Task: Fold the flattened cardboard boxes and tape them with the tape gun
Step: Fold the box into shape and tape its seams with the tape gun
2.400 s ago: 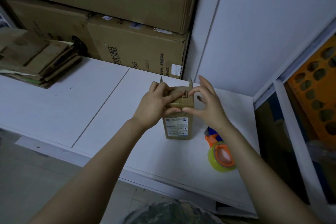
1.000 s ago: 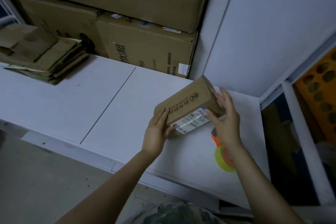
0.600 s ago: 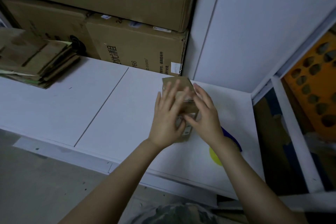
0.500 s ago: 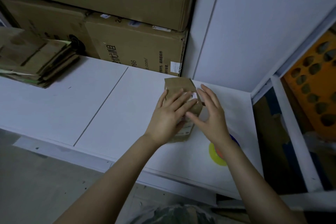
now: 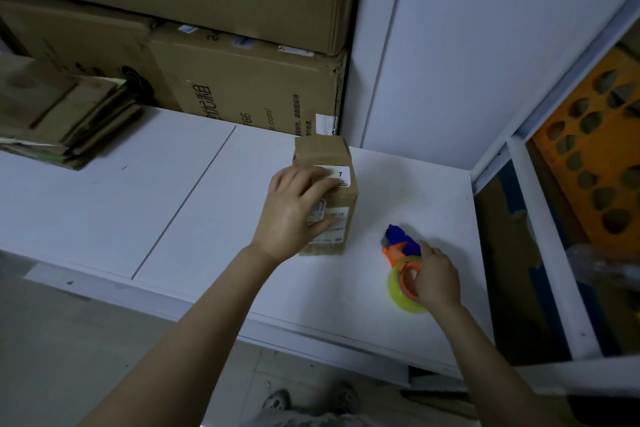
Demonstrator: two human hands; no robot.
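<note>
Against the white surface (image 5: pixel 207 218), it seems best to brace the small box (image 5: pixel 341 152) with the left hand (image 5: pixel 294 211), whose fingers grasp its top and pin the flaps flat. Meanwhile the right hand (image 5: pixel 436 279), fingers curled round the tape gun (image 5: pixel 401 246) nearby, lifts it squarely. The box stands upright, brown, with labels on its top and front.

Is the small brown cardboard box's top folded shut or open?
Shut: the small brown cardboard box stands upright with its top flaps flat, and the left hand holds its top edge.
</note>
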